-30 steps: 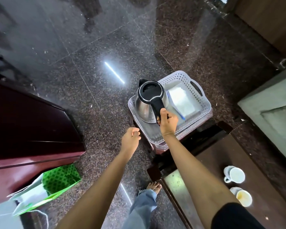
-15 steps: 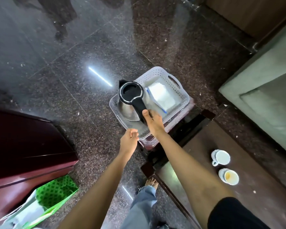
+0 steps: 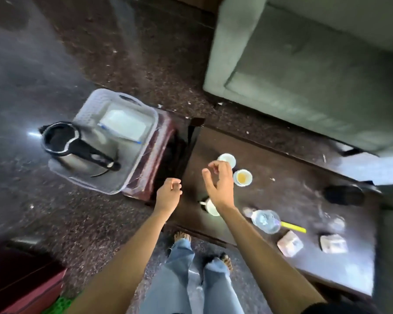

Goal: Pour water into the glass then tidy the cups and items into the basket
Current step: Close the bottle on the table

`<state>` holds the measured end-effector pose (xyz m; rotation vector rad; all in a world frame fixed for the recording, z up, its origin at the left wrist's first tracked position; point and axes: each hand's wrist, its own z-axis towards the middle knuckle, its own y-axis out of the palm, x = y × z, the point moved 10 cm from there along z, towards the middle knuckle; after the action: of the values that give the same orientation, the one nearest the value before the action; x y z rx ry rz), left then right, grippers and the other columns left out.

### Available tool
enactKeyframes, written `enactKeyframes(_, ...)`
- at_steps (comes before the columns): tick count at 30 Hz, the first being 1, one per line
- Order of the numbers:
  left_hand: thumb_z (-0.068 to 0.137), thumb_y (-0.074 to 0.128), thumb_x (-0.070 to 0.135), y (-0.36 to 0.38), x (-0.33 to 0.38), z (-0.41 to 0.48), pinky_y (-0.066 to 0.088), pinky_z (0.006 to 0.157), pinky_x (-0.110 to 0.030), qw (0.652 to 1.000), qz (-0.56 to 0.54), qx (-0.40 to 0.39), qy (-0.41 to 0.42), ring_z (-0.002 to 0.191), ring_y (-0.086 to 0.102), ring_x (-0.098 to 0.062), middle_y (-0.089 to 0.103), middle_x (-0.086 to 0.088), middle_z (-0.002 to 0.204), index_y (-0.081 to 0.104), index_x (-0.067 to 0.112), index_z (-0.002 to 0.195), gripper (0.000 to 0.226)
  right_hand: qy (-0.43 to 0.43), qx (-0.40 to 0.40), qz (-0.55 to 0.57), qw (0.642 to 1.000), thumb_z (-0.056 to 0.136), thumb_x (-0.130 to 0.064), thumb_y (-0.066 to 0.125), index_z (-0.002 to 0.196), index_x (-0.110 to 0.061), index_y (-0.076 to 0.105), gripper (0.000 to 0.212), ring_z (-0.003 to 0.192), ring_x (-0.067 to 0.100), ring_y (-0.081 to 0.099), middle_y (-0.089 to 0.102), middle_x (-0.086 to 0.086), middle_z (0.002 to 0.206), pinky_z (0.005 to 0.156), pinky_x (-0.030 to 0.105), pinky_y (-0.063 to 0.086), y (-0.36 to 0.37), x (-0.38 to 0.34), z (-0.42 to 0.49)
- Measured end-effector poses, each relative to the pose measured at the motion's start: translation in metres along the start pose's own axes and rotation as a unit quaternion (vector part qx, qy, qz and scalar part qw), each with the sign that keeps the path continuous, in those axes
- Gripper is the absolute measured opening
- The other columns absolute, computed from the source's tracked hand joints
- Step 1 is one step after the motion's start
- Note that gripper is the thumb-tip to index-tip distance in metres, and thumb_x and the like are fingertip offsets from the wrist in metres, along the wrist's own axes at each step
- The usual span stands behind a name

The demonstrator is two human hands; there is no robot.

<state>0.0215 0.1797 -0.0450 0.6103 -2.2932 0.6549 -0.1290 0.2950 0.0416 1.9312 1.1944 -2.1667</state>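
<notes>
A steel kettle [image 3: 77,152] with a black lid and handle stands in the white perforated basket [image 3: 132,177], beside a white packet [image 3: 123,123]. My right hand [image 3: 220,184] is open, fingers spread, over the dark table, just left of two white cups [image 3: 227,160] [image 3: 242,177]. Part of a third white cup [image 3: 211,207] shows under my right wrist. My left hand [image 3: 168,196] hovers loosely curled and empty at the table's left corner. A clear glass [image 3: 266,221] lies near a yellow stick [image 3: 293,227].
The basket rests on a dark red stool [image 3: 152,159] left of the table [image 3: 281,155]. Two wrapped packets [image 3: 290,243] [image 3: 333,244] and a black object [image 3: 344,194] lie on the table. A grey-green sofa [image 3: 315,64] stands behind. My feet stand near the table's front edge.
My right hand has let go of the kettle handle and moved right over the table near the cups. The view has swung right, and the kettle stays in the basket.
</notes>
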Motion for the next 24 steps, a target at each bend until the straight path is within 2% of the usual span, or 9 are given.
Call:
enactKeyframes(4,0.097,0.043,0.013,0.064,0.006,-0.018,0.052,0.078,-0.028,0.998,0.045,-0.051,0.001,0.087,0.065,-0.021,0.064,-0.009,0.102,0.059,0.007,0.108,0.020,0.065,0.072,-0.097,0.990,0.086,-0.027,0.063,0.103,-0.011,0.055,0.025,0.098,0.020,0.047,0.051,0.002,0.103,0.088,0.025,0.037,-0.081,0.075,-0.041)
enactKeyframes(7,0.092,0.049,0.018,0.108,-0.003,-0.026,0.054,0.086,-0.044,0.990,0.110,-0.085,0.018,0.092,0.067,-0.026,0.069,-0.007,0.099,0.061,0.019,0.096,0.013,0.139,0.102,-0.144,0.974,0.082,-0.041,0.058,0.107,-0.012,0.054,0.039,0.103,0.024,0.045,0.051,0.006,0.108,0.091,0.034,0.039,-0.128,0.129,-0.073)
enactKeyframes(8,0.091,0.050,0.017,0.121,-0.003,-0.032,0.054,0.087,-0.044,0.988,0.124,-0.093,0.018,0.092,0.067,-0.026,0.069,-0.004,0.096,0.061,0.021,0.092,0.011,0.162,0.100,-0.158,0.969,0.081,-0.042,0.059,0.108,-0.011,0.053,0.042,0.104,0.025,0.044,0.051,0.007,0.109,0.092,0.036,0.038,-0.140,0.145,-0.081)
enactKeyframes(11,0.092,0.049,0.012,0.156,0.007,-0.056,0.051,0.082,-0.033,0.981,0.150,-0.123,0.030,0.083,0.065,-0.022,0.064,-0.001,0.087,0.060,0.019,0.089,0.014,0.220,0.074,-0.191,0.954,0.076,-0.033,0.073,0.113,-0.005,0.053,0.051,0.104,0.032,0.044,0.050,0.015,0.113,0.091,0.039,0.035,-0.165,0.184,-0.100)
enactKeyframes(13,0.093,0.046,0.010,0.179,0.007,-0.066,0.048,0.079,-0.030,0.975,0.164,-0.147,0.031,0.085,0.065,-0.024,0.066,-0.007,0.097,0.061,0.011,0.099,0.017,0.244,0.058,-0.213,0.944,0.072,-0.030,0.078,0.117,-0.003,0.053,0.059,0.103,0.036,0.045,0.050,0.018,0.114,0.091,0.038,0.034,-0.176,0.205,-0.109)
enactKeyframes(16,0.093,0.045,0.009,0.206,0.004,-0.074,0.050,0.083,-0.033,0.971,0.173,-0.163,0.024,0.092,0.067,-0.027,0.067,-0.011,0.105,0.061,0.010,0.103,0.019,0.268,0.001,-0.244,0.932,0.065,-0.028,0.084,0.127,-0.003,0.046,0.077,0.109,0.037,0.046,0.046,0.020,0.122,0.094,0.040,0.037,-0.176,0.229,-0.114)
enactKeyframes(20,0.094,0.045,0.012,0.238,0.007,-0.078,0.051,0.091,-0.037,0.964,0.198,-0.171,0.035,0.094,0.068,-0.026,0.068,-0.010,0.105,0.061,0.012,0.102,0.018,0.283,-0.089,-0.304,0.905,0.068,-0.025,0.082,0.144,-0.016,0.027,0.094,0.124,0.035,0.040,0.031,0.015,0.141,0.100,0.039,0.038,-0.162,0.263,-0.114)
enactKeyframes(24,0.094,0.046,0.017,0.259,0.007,-0.074,0.050,0.095,-0.041,0.963,0.210,-0.164,0.034,0.100,0.066,-0.026,0.068,-0.008,0.107,0.061,0.012,0.103,0.018,0.250,-0.183,-0.347,0.885,0.074,-0.021,0.080,0.152,-0.029,0.010,0.104,0.134,0.039,0.031,0.013,0.020,0.154,0.105,0.043,0.039,-0.139,0.289,-0.109)
